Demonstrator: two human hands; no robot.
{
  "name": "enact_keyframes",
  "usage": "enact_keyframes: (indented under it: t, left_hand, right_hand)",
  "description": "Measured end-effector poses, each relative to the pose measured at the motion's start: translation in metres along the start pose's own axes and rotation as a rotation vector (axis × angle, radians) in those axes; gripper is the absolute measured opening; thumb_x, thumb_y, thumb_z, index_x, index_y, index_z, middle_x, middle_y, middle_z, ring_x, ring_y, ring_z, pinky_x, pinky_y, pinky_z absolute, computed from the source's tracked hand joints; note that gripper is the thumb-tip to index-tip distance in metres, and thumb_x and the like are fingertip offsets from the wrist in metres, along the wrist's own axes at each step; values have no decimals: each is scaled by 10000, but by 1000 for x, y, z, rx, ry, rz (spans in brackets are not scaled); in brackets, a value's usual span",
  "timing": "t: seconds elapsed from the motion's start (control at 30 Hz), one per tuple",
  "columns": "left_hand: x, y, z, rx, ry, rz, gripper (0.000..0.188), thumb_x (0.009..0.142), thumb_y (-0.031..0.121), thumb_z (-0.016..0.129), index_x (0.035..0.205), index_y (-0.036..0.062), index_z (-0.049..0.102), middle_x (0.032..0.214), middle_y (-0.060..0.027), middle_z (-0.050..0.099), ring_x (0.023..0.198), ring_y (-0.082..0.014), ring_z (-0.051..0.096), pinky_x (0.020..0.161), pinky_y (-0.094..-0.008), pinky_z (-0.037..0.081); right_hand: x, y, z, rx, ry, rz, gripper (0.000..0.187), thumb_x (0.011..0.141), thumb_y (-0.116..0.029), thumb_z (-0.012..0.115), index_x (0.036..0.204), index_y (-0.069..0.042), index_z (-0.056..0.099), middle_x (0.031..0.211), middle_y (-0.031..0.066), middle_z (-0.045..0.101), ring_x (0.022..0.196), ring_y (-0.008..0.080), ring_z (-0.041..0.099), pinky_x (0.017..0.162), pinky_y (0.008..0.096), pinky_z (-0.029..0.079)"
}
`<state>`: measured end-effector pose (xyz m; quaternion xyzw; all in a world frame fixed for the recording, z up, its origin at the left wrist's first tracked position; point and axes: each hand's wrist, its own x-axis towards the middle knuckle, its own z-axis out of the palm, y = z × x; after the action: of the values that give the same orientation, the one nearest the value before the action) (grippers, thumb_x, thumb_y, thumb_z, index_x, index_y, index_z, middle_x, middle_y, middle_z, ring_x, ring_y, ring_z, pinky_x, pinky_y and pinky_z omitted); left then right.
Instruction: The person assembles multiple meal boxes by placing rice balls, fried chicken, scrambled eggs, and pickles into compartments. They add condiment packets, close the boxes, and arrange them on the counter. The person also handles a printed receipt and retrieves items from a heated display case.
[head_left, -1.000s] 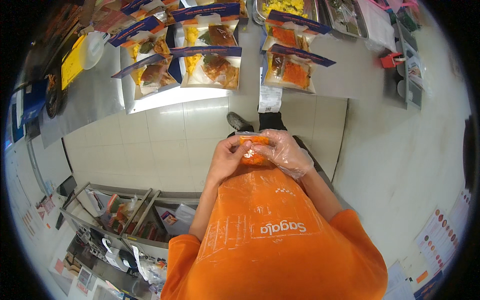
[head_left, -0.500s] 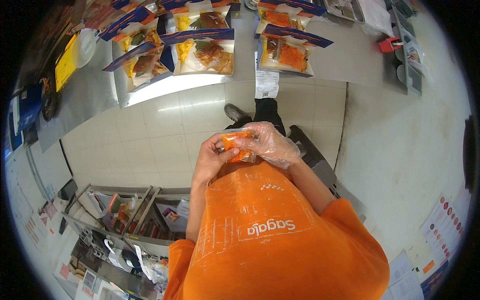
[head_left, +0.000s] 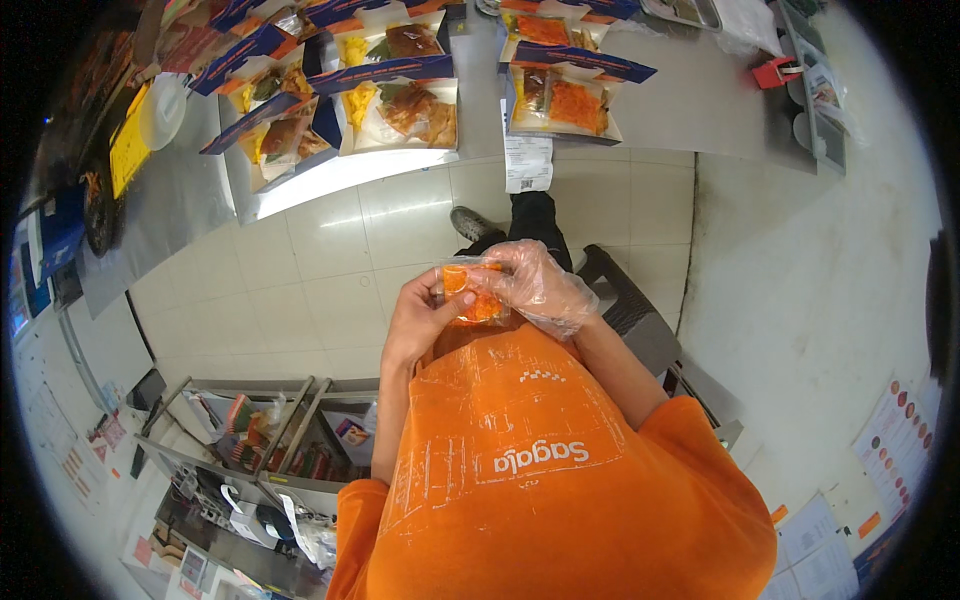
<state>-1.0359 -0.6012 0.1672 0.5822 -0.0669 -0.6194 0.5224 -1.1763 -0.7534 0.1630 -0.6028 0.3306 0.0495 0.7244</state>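
A small clear plastic bag [head_left: 487,308] of orange food is held in front of my orange shirt [head_left: 560,420]. My bare left hand [head_left: 415,318] grips its left side, thumb laid across the front. On the other side, my right hand [head_left: 540,290], inside a loose transparent plastic glove, pinches the bag near its top. The fingers of both hands almost meet over it. The glove's folds partly hide the right fingertips.
Several open meal boxes [head_left: 400,145] with blue lids stand on the steel counter [head_left: 680,120] ahead. A paper slip [head_left: 527,165] hangs over its edge. Behind my right arm is a dark chair [head_left: 635,315]. Metal bins [head_left: 225,460] with packets stand at the lower left.
The bag is turned slightly, so more of its orange contents shows under my thumb. Both hands keep their hold, and the whole view has shifted a little.
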Motion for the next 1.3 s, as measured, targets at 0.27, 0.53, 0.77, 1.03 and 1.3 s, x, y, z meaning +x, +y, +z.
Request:
enact_keyframes:
  t: [0.27, 0.53, 0.77, 1.03, 1.3]
  left_hand:
    - [1, -4, -1, 30, -2, -34, 196, 997, 96, 650, 1151, -26, 655, 1001, -48, 720, 902, -90, 647, 823, -256, 531]
    - [8, -4, 1, -3, 52, 56, 118, 1011, 108, 634, 1043, -4, 653, 918, -20, 701, 839, -61, 599, 775, -233, 486]
    - [8, -2, 5, 55, 104, 64, 110, 985, 91, 668, 999, -17, 686, 907, -16, 707, 815, -59, 594, 761, -227, 482]
    - [16, -6, -6, -52, 242, 103, 147, 962, 100, 700, 1051, -16, 709, 923, -40, 724, 818, -80, 632, 759, -229, 512]
    - [13, 3, 5, 43, 72, 1, 140, 917, 38, 734, 1043, -18, 709, 952, -50, 729, 860, -91, 650, 785, -244, 528]
  right_hand:
    - [3, -4, -3, 56, -11, -171, 283, 953, -229, 713, 942, 52, 689, 822, 108, 676, 770, 107, 596, 694, 298, 514]
    - [2, -19, -10, -143, -73, -64, 249, 944, -205, 716, 917, 40, 682, 750, 107, 664, 690, 128, 572, 657, 316, 498]
    - [3, -13, -13, -150, -12, -279, 277, 949, -244, 693, 940, 33, 690, 763, 153, 670, 699, 151, 592, 669, 340, 510]
    - [0, -11, -18, -24, 25, -195, 235, 942, -186, 703, 918, 43, 652, 807, 80, 651, 740, 109, 563, 680, 299, 506]
    - [2, -12, -12, 55, -7, -49, 241, 931, -202, 739, 909, 27, 666, 789, 32, 645, 748, 83, 558, 670, 279, 494]
